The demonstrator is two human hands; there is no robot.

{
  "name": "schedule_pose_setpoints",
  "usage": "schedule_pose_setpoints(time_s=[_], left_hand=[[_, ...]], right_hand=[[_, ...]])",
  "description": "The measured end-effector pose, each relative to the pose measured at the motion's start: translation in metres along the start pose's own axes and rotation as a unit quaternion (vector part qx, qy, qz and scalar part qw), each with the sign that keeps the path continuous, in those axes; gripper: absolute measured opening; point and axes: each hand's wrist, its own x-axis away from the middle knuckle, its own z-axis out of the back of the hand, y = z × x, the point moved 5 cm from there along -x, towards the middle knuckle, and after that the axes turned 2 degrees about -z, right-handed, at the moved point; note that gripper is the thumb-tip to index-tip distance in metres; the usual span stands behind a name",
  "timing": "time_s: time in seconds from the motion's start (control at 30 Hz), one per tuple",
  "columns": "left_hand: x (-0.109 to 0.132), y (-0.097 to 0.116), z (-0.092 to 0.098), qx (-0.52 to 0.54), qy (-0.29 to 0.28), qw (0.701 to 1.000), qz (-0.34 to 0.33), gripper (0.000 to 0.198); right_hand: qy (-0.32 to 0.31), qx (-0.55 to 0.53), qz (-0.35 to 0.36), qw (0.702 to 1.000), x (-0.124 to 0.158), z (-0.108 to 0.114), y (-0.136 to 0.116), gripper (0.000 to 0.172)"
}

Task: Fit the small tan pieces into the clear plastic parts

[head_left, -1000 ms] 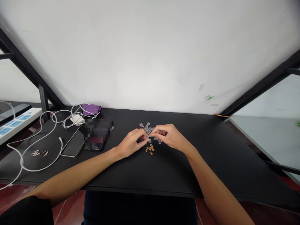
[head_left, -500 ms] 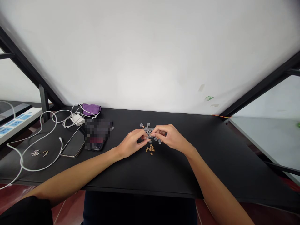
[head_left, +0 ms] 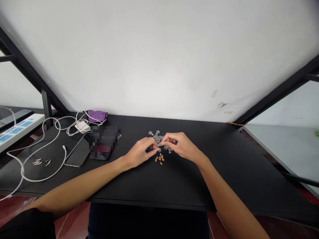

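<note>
My left hand (head_left: 141,152) pinches a small clear glass bottle (head_left: 158,145) between thumb and fingertips, just above the black table. Opposite it, my right hand (head_left: 179,144) is closed at the bottle's mouth, its thumb and forefinger on what looks like a tiny cork stopper, mostly hidden by the fingertips. Around and behind the fingers lies a cluster of clear little bottles (head_left: 157,132), partly covered by my hands. Several tan cork stoppers (head_left: 159,158) are scattered in front of the hands.
At the left lie a phone (head_left: 77,151), a second dark device (head_left: 102,154), a looped white cable (head_left: 42,180) and a white charger (head_left: 82,126). Behind them is a purple pouch (head_left: 97,115). Small pinkish pieces (head_left: 37,162) and a power strip (head_left: 21,129) are farther left.
Both hands stay in nearly the same place. The bottle at the fingertips shows a little more clearly now, with only a slight shift of the fingers.
</note>
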Motion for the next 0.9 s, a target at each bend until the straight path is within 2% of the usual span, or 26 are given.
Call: schedule_pose_setpoints(time_s=[0.9], left_hand=[[-0.0014, 0.0009, -0.0019, -0.001, -0.042, 0.999, 0.029, 0.015]], right_hand=[[0.002, 0.054, 0.003, 0.999, -0.0006, -0.0009, 0.0016, 0.022]])
